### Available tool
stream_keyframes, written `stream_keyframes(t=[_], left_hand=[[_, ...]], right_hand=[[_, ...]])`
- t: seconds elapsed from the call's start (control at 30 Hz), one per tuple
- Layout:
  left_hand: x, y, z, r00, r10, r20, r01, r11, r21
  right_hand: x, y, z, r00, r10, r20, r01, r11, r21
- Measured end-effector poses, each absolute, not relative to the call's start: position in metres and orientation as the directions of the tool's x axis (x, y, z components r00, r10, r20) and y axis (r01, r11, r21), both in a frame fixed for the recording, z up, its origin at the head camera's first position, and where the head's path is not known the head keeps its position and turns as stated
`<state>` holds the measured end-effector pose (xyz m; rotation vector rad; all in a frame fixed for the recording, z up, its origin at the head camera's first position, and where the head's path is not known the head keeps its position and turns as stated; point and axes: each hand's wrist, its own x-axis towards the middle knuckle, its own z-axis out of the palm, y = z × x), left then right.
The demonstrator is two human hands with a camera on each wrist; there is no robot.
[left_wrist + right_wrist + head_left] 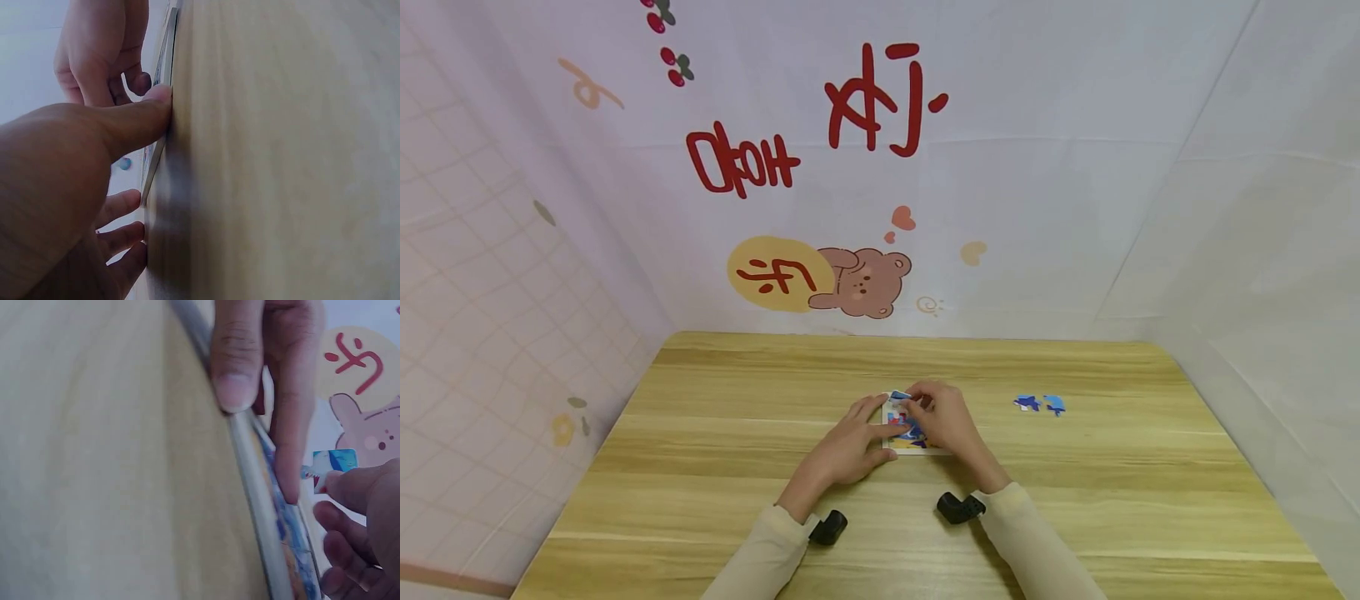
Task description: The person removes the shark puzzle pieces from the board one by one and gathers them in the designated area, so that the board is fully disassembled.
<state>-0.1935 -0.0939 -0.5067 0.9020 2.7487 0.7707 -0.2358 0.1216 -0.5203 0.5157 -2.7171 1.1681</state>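
While a blue-and-white puzzle piece [342,460] is held just above the far edge of the puzzle tray [925,452], most of the tray's picture is hidden by fingers, so the number of gaps cannot be told. The piece is pinched by the right hand [942,414] between thumb and, it seems, forefinger; the remaining fingers are curled in. By this grip much of the piece is left exposed, presumably so that its outline can be seen and turned.

The tray lies on the table, its left side spanned by the left hand [847,446]. Nothing is grasped there: the fingers are spread and fairly straight, the thumb tip is rested on the near rim, the forefinger is laid across the picture, and the other fingertips are set about the far left corner. This placing is judged to serve as a brace against sliding.

To the right, well apart from the tray, two loose pieces [1028,403] [1054,405] are laid close together on the table [1112,467], probably to be within reach of the right hand. Behind the table, a bear print [868,283] is borne by the white backdrop [1037,183].
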Motion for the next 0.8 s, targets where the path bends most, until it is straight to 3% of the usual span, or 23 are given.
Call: stream_keyframes(t=[0.37, 0.8], left_hand=[[-0.194, -0.093, -0.506, -0.817, 0.576, -0.011, 0.489, 0.703, 0.516], [-0.193, -0.093, -0.507, -0.825, 0.565, -0.019, 0.474, 0.708, 0.523]], right_hand=[[-0.227, 0.152, -0.506, -0.978, -0.183, 0.099, -0.189, 0.583, -0.791], [-0.227, 0.209, -0.506, -0.976, -0.116, 0.182, -0.214, 0.62, -0.755]])
